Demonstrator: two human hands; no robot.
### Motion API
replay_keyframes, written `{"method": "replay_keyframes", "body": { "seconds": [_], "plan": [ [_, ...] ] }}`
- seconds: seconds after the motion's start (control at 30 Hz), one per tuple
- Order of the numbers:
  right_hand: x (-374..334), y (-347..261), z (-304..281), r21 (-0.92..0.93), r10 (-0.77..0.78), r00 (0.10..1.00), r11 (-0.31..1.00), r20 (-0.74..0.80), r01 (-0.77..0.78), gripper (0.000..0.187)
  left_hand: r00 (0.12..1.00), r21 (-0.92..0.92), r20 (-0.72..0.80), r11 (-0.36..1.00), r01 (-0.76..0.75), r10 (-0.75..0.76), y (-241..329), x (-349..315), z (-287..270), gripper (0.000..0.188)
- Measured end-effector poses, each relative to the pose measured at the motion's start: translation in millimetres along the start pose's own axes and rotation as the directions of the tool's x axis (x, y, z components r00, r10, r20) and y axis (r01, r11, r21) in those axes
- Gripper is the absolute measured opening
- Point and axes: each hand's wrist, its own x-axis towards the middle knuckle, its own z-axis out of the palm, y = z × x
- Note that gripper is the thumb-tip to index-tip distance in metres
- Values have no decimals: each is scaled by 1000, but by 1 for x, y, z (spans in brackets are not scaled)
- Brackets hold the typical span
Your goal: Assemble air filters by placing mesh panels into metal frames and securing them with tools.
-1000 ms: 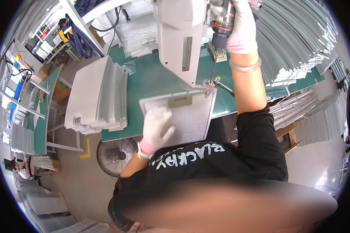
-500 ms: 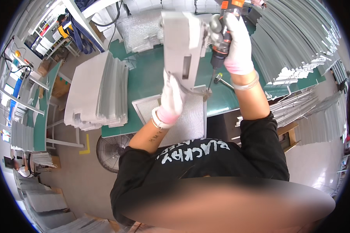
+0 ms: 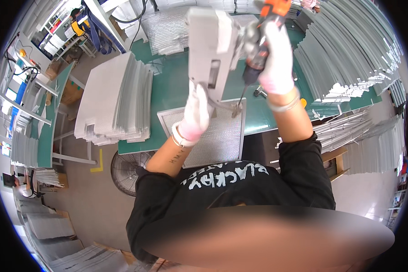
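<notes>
Right hand [image 3: 278, 63] grips drill [image 3: 257, 61]; framed mesh panel [image 3: 222, 136] lies beneath left hand [image 3: 196, 113]

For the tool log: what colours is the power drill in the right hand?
The power drill is black and orange, best seen in the head view.

Viewpoint: head height, facing down and forward
Lens: wide fisheye, bending straight edges
Shirt [image 3: 233, 192]: nearest, at the bottom
Worktable [image 3: 168, 90]: farther ahead, upper middle
</notes>
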Motion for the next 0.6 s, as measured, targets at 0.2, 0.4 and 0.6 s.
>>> {"method": "replay_keyframes", "body": {
  "seconds": [0.2, 0.4, 0.6],
  "plan": [
    [-12, 13, 5, 138, -7, 997, 990, 71, -3, 21, 998, -174, 30, 982, 68, -64, 4, 3, -7, 55],
    [12, -1, -7, 56, -31, 999, 998, 9, 31, 24, 965, -684, -106, 722, 106, -242, 14, -10, 17, 48],
    [-5, 2, 11, 64, -9, 1000, 998, -5, 9, 24, 970, -658, 31, 725, 203, -243, -7, -7, 9, 43]
  ]
}}
